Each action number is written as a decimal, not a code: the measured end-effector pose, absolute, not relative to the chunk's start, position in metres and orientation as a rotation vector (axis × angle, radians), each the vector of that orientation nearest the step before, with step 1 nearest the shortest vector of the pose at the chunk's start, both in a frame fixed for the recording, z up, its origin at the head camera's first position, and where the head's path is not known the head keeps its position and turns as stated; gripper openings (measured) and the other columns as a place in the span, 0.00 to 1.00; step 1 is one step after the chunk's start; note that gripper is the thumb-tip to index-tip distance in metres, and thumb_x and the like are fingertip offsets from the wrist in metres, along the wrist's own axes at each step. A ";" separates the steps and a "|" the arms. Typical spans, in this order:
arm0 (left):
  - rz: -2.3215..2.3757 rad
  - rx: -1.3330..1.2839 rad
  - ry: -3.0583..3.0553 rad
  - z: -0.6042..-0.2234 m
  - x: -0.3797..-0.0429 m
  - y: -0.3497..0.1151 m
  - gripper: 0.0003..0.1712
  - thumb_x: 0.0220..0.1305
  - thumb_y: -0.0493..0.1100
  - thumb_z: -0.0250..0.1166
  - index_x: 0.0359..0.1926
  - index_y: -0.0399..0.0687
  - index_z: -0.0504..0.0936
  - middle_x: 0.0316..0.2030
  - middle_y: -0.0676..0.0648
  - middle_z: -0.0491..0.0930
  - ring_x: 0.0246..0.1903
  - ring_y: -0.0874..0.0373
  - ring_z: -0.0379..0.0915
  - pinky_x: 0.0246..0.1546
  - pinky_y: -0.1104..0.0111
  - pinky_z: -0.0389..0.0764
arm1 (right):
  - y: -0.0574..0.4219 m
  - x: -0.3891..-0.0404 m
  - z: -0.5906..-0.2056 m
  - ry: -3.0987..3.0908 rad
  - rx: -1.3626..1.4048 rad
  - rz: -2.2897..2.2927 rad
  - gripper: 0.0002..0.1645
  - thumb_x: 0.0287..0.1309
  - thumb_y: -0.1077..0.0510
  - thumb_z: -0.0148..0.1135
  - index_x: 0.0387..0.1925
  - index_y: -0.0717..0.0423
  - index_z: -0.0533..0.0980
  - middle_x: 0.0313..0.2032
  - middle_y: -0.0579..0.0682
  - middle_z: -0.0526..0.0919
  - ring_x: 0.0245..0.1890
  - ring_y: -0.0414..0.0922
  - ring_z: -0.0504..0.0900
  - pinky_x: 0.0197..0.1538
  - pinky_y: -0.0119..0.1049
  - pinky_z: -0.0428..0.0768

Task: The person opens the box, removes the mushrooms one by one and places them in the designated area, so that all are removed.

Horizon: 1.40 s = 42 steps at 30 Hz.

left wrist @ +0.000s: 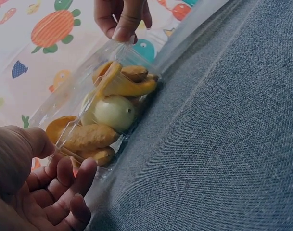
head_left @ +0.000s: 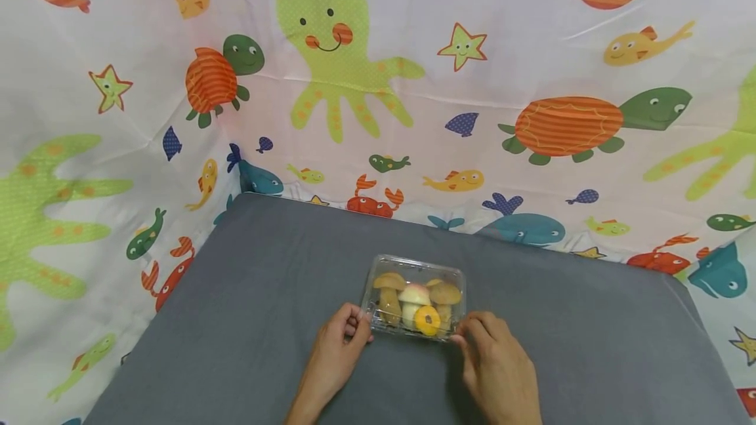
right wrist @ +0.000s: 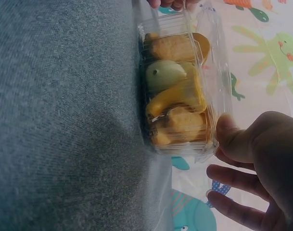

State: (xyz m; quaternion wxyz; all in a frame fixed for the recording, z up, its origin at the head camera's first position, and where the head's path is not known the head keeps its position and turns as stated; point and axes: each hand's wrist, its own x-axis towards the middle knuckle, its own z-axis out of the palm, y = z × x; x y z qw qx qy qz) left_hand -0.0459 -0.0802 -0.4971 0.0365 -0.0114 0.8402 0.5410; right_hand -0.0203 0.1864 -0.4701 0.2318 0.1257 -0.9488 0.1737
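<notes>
A clear plastic clamshell box lies on the grey cloth, its lid over several mushrooms; whether the rim is latched I cannot tell. Inside are brown mushrooms, a pale one with a pinkish cap and a yellow trumpet-shaped one. My left hand pinches the box's near left corner between thumb and fingers. At the near right corner, my right hand holds the rim, its thumb on the edge in the right wrist view and the other fingers spread below.
Grey cloth covers the table around the box. Behind and to the left hangs a pale curtain printed with sea animals, meeting the table's back and left edges.
</notes>
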 end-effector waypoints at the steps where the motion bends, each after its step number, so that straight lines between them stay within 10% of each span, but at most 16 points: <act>1: 1.656 -0.037 2.584 -0.497 -0.046 -0.080 0.09 0.79 0.51 0.63 0.39 0.54 0.80 0.28 0.58 0.84 0.27 0.64 0.79 0.28 0.70 0.74 | 0.187 -0.021 -0.470 -2.605 0.350 0.475 0.13 0.55 0.58 0.82 0.33 0.45 0.81 0.42 0.41 0.82 0.35 0.41 0.80 0.33 0.44 0.81; 42: 1.656 0.018 2.588 -0.494 -0.045 -0.081 0.08 0.79 0.46 0.63 0.37 0.56 0.79 0.29 0.57 0.85 0.27 0.65 0.80 0.29 0.70 0.74 | 0.187 -0.048 -0.420 -2.522 0.195 0.653 0.13 0.66 0.62 0.73 0.44 0.53 0.75 0.44 0.50 0.78 0.24 0.39 0.70 0.22 0.36 0.69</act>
